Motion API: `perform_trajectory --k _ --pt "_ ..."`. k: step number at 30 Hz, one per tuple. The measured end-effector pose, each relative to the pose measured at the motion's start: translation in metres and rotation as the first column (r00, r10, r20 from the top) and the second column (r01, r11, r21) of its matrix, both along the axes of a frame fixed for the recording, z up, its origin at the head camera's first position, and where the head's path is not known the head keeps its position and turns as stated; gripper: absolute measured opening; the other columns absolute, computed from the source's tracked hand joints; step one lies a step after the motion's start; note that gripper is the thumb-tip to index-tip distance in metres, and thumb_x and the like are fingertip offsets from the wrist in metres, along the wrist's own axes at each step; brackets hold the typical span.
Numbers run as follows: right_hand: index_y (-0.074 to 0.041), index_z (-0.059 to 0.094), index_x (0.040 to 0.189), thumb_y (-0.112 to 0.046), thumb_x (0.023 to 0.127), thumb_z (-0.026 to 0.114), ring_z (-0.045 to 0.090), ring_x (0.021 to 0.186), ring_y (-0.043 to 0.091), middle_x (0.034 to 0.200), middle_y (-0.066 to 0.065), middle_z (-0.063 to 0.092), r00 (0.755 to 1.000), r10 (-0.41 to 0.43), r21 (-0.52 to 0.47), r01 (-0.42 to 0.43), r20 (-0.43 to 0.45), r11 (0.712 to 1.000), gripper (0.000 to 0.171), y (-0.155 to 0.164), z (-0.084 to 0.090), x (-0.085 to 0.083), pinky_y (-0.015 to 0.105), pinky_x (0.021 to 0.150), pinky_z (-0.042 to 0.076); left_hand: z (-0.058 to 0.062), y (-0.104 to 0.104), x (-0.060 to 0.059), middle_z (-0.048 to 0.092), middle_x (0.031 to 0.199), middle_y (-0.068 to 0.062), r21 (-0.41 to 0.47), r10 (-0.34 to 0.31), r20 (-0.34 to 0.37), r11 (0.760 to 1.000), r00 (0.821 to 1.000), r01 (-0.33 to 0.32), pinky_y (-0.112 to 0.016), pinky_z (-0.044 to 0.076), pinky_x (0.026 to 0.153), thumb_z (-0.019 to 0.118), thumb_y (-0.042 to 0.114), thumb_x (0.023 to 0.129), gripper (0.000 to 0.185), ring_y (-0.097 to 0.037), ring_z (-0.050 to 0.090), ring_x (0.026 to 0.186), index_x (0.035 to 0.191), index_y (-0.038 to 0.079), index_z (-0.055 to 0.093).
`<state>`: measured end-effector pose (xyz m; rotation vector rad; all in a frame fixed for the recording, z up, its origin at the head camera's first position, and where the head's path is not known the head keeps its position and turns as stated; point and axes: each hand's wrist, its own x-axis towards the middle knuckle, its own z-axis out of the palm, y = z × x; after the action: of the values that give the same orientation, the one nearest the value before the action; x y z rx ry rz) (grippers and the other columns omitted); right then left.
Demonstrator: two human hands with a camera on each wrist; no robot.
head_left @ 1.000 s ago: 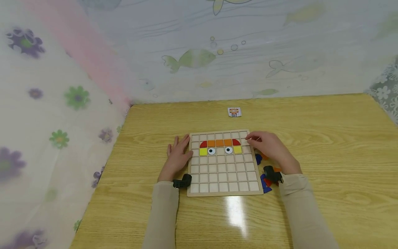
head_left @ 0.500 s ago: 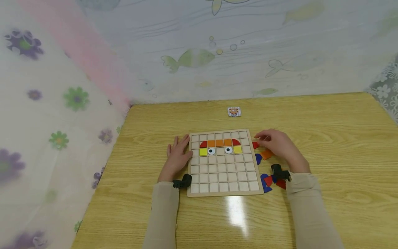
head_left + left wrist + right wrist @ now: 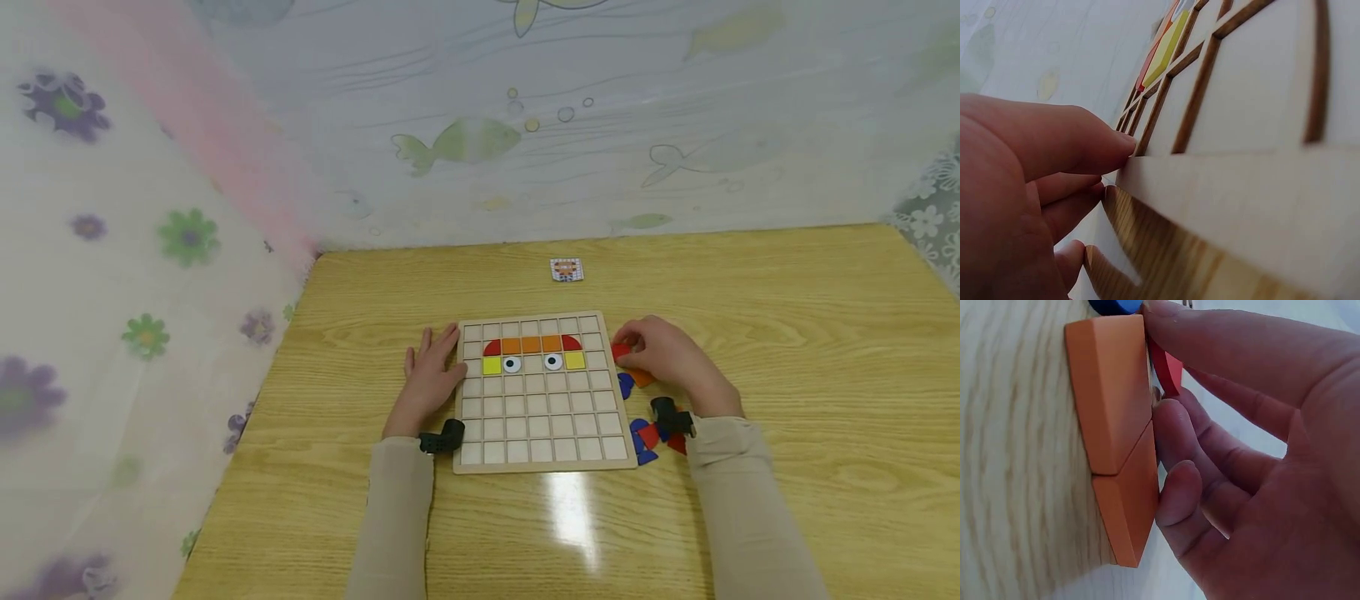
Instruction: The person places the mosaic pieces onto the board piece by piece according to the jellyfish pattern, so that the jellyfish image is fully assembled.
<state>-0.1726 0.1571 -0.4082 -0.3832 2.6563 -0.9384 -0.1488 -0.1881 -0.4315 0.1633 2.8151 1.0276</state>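
A wooden grid board (image 3: 542, 417) lies on the table, with red, orange and yellow tiles and two eye tiles (image 3: 512, 364) in its upper rows. My left hand (image 3: 429, 373) lies flat with straight fingers against the board's left edge (image 3: 1222, 181). Just right of the board, my right hand (image 3: 660, 354) pinches a red piece (image 3: 621, 351) between thumb and fingers. In the right wrist view the red piece (image 3: 1170, 367) stands on edge beside two orange pieces (image 3: 1113, 394). A blue piece (image 3: 625, 384) lies close by.
A heap of blue and red pieces (image 3: 647, 438) sits by the board's lower right corner, near my right wrist. A small picture card (image 3: 566, 269) lies further back on the wooden table (image 3: 810, 350). Patterned curtains hang behind and to the left.
My right hand left the board's upper right corner, moved off to the right, then closed its fingers on the red piece. The left hand stayed in place.
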Motion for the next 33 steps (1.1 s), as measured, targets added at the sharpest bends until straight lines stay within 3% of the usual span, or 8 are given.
perform_trajectory --k 6,13,20,33 --pt "-0.008 0.057 0.097 -0.018 0.084 0.061 0.049 0.079 0.023 0.090 0.008 0.057 0.998 -0.050 -0.015 0.051 0.026 0.999 0.017 -0.001 0.000 -0.001 0.034 0.069 0.042 0.000 -0.001 -0.001 0.021 0.146 0.002 0.003 -0.012 -0.004 1.000 1.000 0.012 -0.050 -0.011 0.100 0.049 0.023 0.088 0.057 -0.026 -0.003 0.135 0.141 0.014 0.028" --pt "-0.011 0.061 0.103 -0.022 0.087 0.058 0.050 0.083 0.023 0.093 0.007 0.059 0.995 -0.067 0.009 0.068 -0.078 0.998 0.020 -0.002 0.003 0.000 0.038 0.076 0.040 0.000 0.000 -0.001 0.021 0.146 0.003 0.004 -0.006 -0.008 1.000 1.000 0.006 -0.049 -0.010 0.100 0.049 0.023 0.089 0.057 -0.025 -0.002 0.135 0.141 0.014 0.029" --pt "-0.013 0.064 0.098 -0.027 0.085 0.060 0.051 0.082 0.021 0.092 0.004 0.062 0.993 -0.077 -0.012 0.076 -0.085 0.997 0.019 -0.014 0.009 0.002 0.037 0.076 0.041 0.000 0.000 0.000 0.021 0.146 0.004 -0.003 -0.004 -0.006 1.000 1.000 0.004 -0.049 -0.010 0.100 0.049 0.023 0.089 0.057 -0.025 -0.002 0.135 0.141 0.014 0.029" --pt "-0.012 0.064 0.095 -0.020 0.084 0.062 0.055 0.080 0.015 0.087 -0.002 0.062 0.997 0.055 -0.123 -0.062 -0.061 0.990 0.013 -0.053 0.007 0.006 0.033 0.073 0.043 0.000 -0.001 0.000 0.021 0.146 0.003 0.000 -0.004 -0.003 1.000 1.000 0.004 -0.049 -0.010 0.100 0.049 0.023 0.089 0.057 -0.025 -0.003 0.135 0.141 0.014 0.029"
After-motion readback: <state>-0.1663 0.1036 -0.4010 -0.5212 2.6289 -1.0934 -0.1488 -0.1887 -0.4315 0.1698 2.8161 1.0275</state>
